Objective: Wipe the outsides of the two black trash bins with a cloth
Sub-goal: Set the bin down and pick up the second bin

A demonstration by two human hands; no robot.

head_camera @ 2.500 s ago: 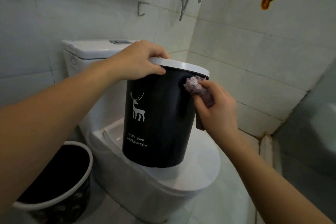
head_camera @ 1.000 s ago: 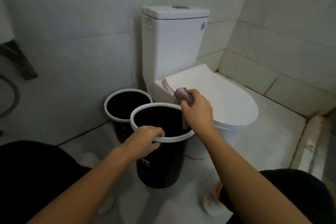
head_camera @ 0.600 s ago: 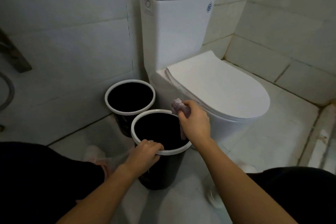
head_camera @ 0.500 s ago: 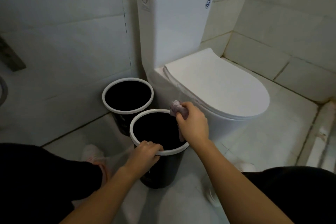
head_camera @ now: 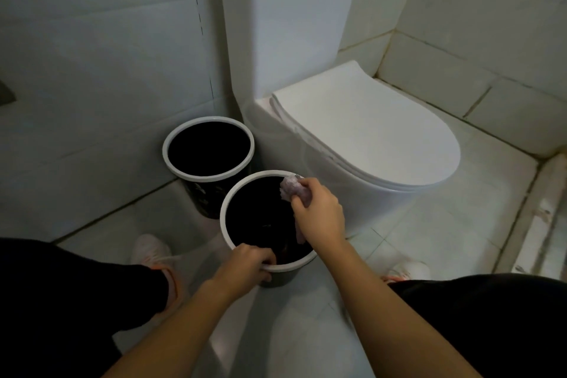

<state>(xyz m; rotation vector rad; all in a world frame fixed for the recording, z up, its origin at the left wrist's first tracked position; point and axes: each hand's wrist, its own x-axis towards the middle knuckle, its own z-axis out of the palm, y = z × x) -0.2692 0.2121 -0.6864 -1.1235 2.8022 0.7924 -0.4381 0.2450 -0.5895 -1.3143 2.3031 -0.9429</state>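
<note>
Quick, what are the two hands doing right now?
Left hand: grips the white rim of the near bin.
Right hand: holds the purple cloth over that bin's far rim.

Near bin [head_camera: 225,224] boxed in: far bin [head_camera: 167,159] touching behind-left, toilet bowl [head_camera: 362,202] just beside on right. Open floor [head_camera: 429,239] front-right, w/ shoes [head_camera: 150,252] near.

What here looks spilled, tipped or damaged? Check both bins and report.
Nothing stands out. Both bins stand upright on the floor: the near bin held at its rim by the left hand, the right hand holding the cloth; the far bin untouched.
</note>
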